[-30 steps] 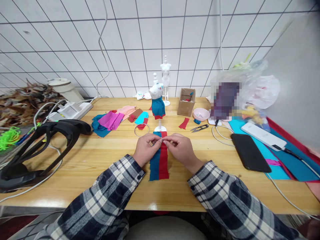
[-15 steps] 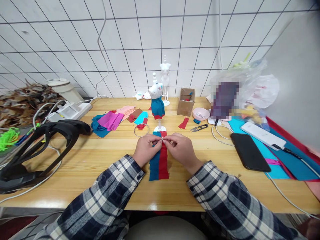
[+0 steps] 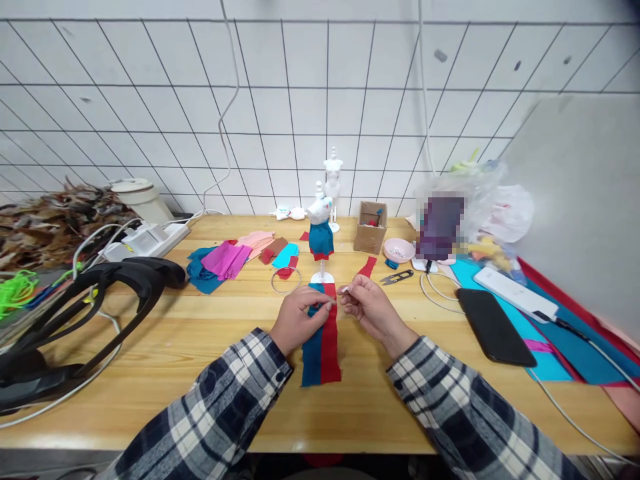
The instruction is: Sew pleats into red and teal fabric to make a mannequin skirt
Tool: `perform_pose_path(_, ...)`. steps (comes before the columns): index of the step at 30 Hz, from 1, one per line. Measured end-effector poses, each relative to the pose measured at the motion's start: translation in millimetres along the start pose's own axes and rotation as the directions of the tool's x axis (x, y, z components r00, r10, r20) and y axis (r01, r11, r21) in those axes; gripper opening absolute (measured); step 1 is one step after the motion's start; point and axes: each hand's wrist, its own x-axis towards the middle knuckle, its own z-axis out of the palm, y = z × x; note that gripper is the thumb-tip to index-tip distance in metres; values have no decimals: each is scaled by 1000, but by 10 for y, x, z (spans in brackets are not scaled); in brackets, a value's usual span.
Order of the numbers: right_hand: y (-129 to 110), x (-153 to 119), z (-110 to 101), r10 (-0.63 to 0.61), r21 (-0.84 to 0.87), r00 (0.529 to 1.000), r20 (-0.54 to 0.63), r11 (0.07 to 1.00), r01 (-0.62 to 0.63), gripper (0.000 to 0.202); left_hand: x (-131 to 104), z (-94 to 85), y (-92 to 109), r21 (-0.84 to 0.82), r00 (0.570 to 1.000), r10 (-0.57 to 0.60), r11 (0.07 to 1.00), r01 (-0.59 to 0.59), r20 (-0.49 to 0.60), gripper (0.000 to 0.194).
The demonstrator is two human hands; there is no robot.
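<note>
Two strips of cloth, a teal strip (image 3: 311, 363) and a red strip (image 3: 331, 360), lie side by side on the table beneath my hands. My left hand (image 3: 300, 319) is closed in a pinch above the teal strip; whatever is between its fingertips is too small to name. Right of the red strip, my right hand (image 3: 374, 308) pinches a small white thing (image 3: 345, 289), its kind unclear. A little gap separates the two hands. Just beyond them stands a miniature dress form (image 3: 321, 230) in a teal skirt with a red hem.
Thread snips (image 3: 397, 277), a pink bowl (image 3: 399, 251) and a cardboard box (image 3: 371, 229) sit back right. A metal ring (image 3: 273, 283) and fabric scraps (image 3: 227, 260) lie left. A black headset (image 3: 127, 313) is far left, a phone (image 3: 495, 327) far right.
My fingertips were together over the cloth; now my right hand has moved away to the right with the small white thing showing. The view has tilted up slightly.
</note>
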Motion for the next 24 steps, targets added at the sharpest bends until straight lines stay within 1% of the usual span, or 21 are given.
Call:
perform_pose_path(2, -123, 94, -32, -54, 3, 998, -41, 999, 54, 34, -8, -4, -10, -2, 1000, 22, 1000, -22, 2, 12)
perform_pose_path(4, -280, 264, -98, -194, -86, 976, -95, 979, 186, 29, -18, -3, -17, 8, 998, 55, 998, -55, 11, 12)
perform_pose_path(5, -368, 376, -143, -281, -158, 951, -128, 953, 260, 27, -23, -1, -19, 17, 997, 74, 997, -74, 17, 12)
perform_pose_path(6, -458, 502, -195, -370, -242, 916, -155, 913, 328, 25, -28, 1, -20, 28, 996, 92, 995, -92, 24, 11)
perform_pose_path(7, -548, 638, -252, -459, -343, 873, -167, 857, 385, 22, -32, 3, -20, 38, 994, 108, 993, -109, 30, 11)
perform_pose_path(8, -633, 775, -311, -534, -454, 828, -174, 789, 414, 20, -35, 4, -21, 49, 992, 121, 991, -122, 35, 12)
perform_pose_path(9, -710, 908, -370, -603, -583, 776, -187, 704, 406, 20, -37, 4, -23, 58, 991, 131, 989, -133, 39, 12)
perform_pose_path(10, -777, 1029, -426, -660, -723, 730, -179, 591, 357, 21, -38, 3, -25, 67, 989, 143, 987, -146, 43, 12)
perform_pose_path(11, -833, 1134, -477, -706, -842, 692, -154, 460, 281, 25, -37, 1, -28, 75, 987, 157, 984, -160, 46, 12)
perform_pose_path(12, -876, 1220, -522, -714, -875, 686, -139, 413, 253, 28, -37, -1, -32, 83, 984, 173, 981, -177, 49, 12)
perform_pose_path(14, -929, 1335, -594, -720, -910, 685, -113, 351, 219, 30, -34, -7, -42, 101, 976, 209, 972, -214, 61, 13)
perform_pose_path(16, -955, 1388, -647, -710, -933, 698, -93, 307, 188, 28, -32, -12, -51, 114, 968, 240, 962, -247, 71, 13)
perform_pose_path(19, -980, 1384, -697, -696, -956, 712, -91, 262, 134, 26, -33, -20, -58, 118, 958, 272, 952, -282, 92, 13)
perform_pose_path(20, -984, 1355, -702, -701, -960, 707, -96, 254, 121, 26, -33, -24, -59, 118, 955, 280, 950, -291, 99, 13)
perform_pose_path(21, -981, 1308, -697, -720, -963, 687, -96, 243, 120, 27, -32, -27, -59, 121, 953, 287, 947, -298, 103, 12)
perform_pose_path(22, -965, 1238, -679, -750, -964, 656, -90, 232, 132, 28, -31, -31, -59, 126, 951, 293, 944, -304, 100, 13)
perform_pose_path(23, -929, 1144, -648, -794, -964, 604, -67, 207, 166, 27, -29, -34, -59, 137, 951, 298, 942, -308, 87, 13)
perform_pose_path(24, -870, 1025, -603, -843, -958, 537, -36, 182, 222, 27, -26, -36, -60, 149, 951, 302, 939, -309, 68, 13)
